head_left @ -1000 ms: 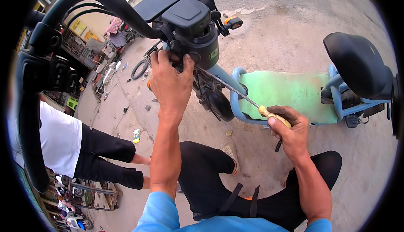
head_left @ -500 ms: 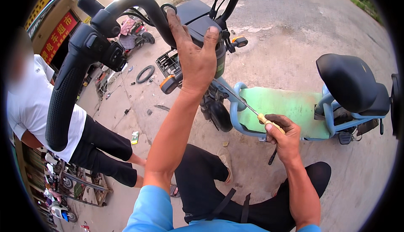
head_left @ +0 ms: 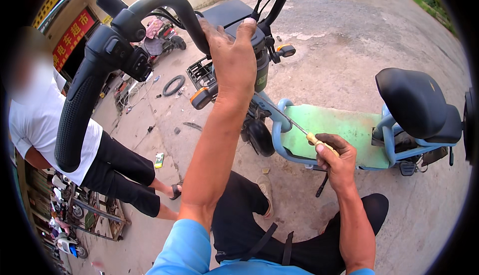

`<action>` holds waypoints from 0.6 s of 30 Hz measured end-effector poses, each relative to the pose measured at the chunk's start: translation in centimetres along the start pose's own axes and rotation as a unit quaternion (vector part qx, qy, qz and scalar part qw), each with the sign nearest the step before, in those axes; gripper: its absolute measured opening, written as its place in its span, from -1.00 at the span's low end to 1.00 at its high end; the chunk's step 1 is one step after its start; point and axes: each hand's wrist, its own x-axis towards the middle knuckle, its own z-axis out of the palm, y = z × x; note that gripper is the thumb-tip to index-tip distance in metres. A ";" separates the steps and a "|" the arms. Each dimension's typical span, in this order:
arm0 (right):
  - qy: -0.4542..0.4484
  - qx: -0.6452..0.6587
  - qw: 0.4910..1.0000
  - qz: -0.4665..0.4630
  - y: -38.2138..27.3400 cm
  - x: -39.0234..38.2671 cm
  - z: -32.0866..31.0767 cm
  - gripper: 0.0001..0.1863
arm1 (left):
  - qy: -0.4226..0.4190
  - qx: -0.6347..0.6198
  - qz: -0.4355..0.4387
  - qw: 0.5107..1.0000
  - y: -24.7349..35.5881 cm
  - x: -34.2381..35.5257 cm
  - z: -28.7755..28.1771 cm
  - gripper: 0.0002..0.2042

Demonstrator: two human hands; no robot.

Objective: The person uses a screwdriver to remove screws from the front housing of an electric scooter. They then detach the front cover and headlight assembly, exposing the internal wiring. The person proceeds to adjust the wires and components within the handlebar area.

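Note:
My left hand [head_left: 232,63] grips the top of the scooter's black front housing [head_left: 259,70] beside the curved handlebar [head_left: 192,23], its fingertips partly hidden. My right hand [head_left: 337,155] is closed around the yellow handle of a long screwdriver [head_left: 289,120]. The shaft slants up-left across the light-blue frame toward the housing; where its tip rests is hidden. Behind it lie the green footboard [head_left: 334,125] and the front wheel [head_left: 259,137]. The black seat [head_left: 409,98] is at the right.
A co-worker in a white shirt [head_left: 57,135] stands at left. Parked scooters [head_left: 75,215] are lower left, another [head_left: 159,43] farther back near a red shop sign [head_left: 72,35]. A tyre [head_left: 174,85], cables and small parts lie on the concrete. A dark mirror-edge shape borders the right.
My left hand has moved up from beneath the housing to its top by the handlebar. The view has shifted, showing more background. My right hand still holds the screwdriver, slightly lower in view.

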 end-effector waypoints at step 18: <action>0.020 -0.075 0.997 -0.006 -1.6 -1.0 0.4 -0.75 | 0.066 0.078 -0.009 0.995 -10.6 -10.8 -11.2 -0.86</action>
